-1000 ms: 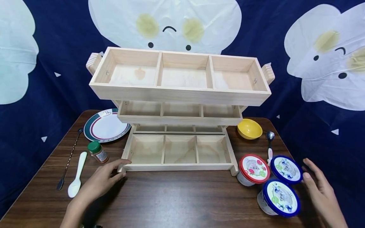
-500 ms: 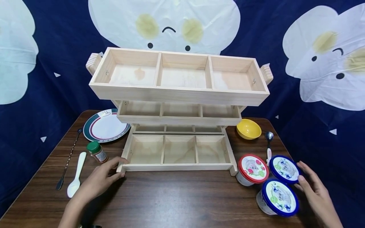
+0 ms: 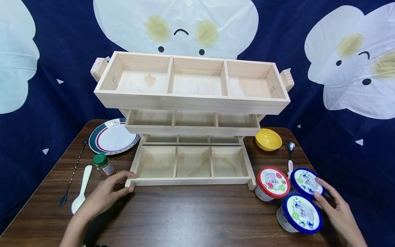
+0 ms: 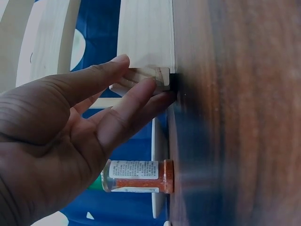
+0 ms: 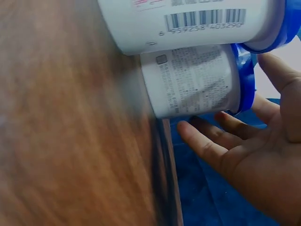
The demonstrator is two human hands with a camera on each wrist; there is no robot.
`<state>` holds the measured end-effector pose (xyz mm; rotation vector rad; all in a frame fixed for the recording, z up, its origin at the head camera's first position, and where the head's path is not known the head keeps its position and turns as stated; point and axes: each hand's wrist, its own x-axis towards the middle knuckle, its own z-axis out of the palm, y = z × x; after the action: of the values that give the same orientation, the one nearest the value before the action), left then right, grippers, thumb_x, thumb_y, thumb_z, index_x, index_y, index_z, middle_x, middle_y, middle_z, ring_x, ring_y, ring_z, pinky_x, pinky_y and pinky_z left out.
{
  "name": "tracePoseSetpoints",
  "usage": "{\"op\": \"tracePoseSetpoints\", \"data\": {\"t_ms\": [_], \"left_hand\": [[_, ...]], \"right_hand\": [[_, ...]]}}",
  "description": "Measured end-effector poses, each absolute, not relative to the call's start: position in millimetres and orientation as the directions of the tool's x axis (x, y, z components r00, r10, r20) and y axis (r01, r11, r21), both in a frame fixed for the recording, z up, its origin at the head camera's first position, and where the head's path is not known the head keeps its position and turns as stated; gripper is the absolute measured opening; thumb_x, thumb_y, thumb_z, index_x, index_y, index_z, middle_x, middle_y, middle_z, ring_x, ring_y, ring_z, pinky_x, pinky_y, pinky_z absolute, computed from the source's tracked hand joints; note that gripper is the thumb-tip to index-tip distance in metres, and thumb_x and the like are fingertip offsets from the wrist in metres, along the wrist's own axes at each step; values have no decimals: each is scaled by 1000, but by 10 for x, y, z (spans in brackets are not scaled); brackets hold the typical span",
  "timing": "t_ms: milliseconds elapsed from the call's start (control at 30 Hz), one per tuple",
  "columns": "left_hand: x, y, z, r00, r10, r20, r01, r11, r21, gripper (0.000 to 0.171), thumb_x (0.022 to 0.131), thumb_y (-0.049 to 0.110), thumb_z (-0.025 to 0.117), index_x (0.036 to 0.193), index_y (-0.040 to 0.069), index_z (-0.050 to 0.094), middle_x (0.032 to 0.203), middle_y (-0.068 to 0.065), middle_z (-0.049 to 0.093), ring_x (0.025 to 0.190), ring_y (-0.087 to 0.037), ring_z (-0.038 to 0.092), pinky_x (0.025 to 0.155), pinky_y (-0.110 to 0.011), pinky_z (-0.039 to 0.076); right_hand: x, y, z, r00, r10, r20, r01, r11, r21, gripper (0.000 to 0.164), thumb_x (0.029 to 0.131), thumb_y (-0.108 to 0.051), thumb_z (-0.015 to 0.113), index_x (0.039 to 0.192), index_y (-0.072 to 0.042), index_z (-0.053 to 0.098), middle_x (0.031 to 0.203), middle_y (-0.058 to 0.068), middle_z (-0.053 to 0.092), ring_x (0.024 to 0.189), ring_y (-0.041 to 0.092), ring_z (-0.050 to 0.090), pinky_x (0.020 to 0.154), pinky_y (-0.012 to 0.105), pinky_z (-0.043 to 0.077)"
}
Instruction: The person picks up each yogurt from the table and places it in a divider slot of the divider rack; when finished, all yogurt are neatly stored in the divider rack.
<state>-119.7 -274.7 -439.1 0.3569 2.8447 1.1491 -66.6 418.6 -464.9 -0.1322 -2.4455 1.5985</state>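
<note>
My left hand [image 3: 106,193] holds the front left corner of a pale wooden tiered shelf [image 3: 192,181], its fingertips on the end of the base rail, as the left wrist view shows. My right hand [image 3: 339,212] is at the rear blue-lidded tub [image 3: 307,182], fingers spread along its outer side and thumb near the lid. In the right wrist view that tub [image 5: 193,82] stands on the table, with a gap between its wall and the lower fingertips. Just in front sits another blue-lidded tub [image 3: 302,214], and a red-lidded tub [image 3: 273,181] is to their left.
Left of the shelf lie a plate [image 3: 115,137], a green-capped spice jar [image 3: 105,164], a white spoon [image 3: 82,190] and a long twisted-handled spoon [image 3: 73,171]. A yellow bowl [image 3: 267,140] and a metal spoon [image 3: 290,156] are behind the tubs. Dark blue cloth [image 3: 61,34] hangs behind.
My right hand has moved left from beside the rear blue-lidded tub until its fingers overlap the lid's edge. The left hand stays on the shelf corner.
</note>
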Motion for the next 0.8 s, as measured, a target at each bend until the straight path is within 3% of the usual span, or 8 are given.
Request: {"op": "tracePoseSetpoints", "data": {"t_ms": [167, 400, 533, 800], "left_hand": [[-1185, -2744, -4388, -974, 224, 22, 177, 698, 694, 33, 97, 7, 82, 128, 11, 70, 125, -14, 73, 116, -38, 70, 90, -57, 60], [-1198, -2741, -4383, -977, 212, -7, 146, 695, 704, 34, 97, 8, 82, 129, 11, 69, 126, -16, 72, 115, -38, 71, 89, -57, 60], [-1200, -2747, -4387, -977, 213, -9, 146, 699, 700, 34, 97, 8, 82, 129, 11, 69, 127, -16, 72, 116, -37, 70, 89, -56, 60], [-1209, -2754, -4393, -977, 213, -5, 149, 700, 699, 34, 97, 8, 82, 129, 11, 69, 129, -18, 71, 118, -38, 69, 89, -57, 59]], "right_hand": [[-657, 4206, -4683, -975, 213, 66, 30, 418, -908, 60, 112, -13, 62, 167, -25, 42, 130, -26, 45, 106, -19, 54, 79, 9, 55], [-647, 4231, -4690, -979, 202, 28, 50, 370, -928, 63, 111, -10, 63, 166, -31, 42, 123, -26, 54, 103, -11, 55, 76, 10, 53], [-653, 4228, -4710, -977, 211, 11, 78, 411, -908, 63, 112, -14, 64, 166, -35, 40, 120, -23, 52, 99, -8, 52, 74, 12, 50], [-684, 4226, -4762, -982, 163, 93, -33, 335, -942, 73, 106, 2, 68, 167, -25, 40, 130, -25, 51, 110, -18, 55, 85, 4, 47]]}}
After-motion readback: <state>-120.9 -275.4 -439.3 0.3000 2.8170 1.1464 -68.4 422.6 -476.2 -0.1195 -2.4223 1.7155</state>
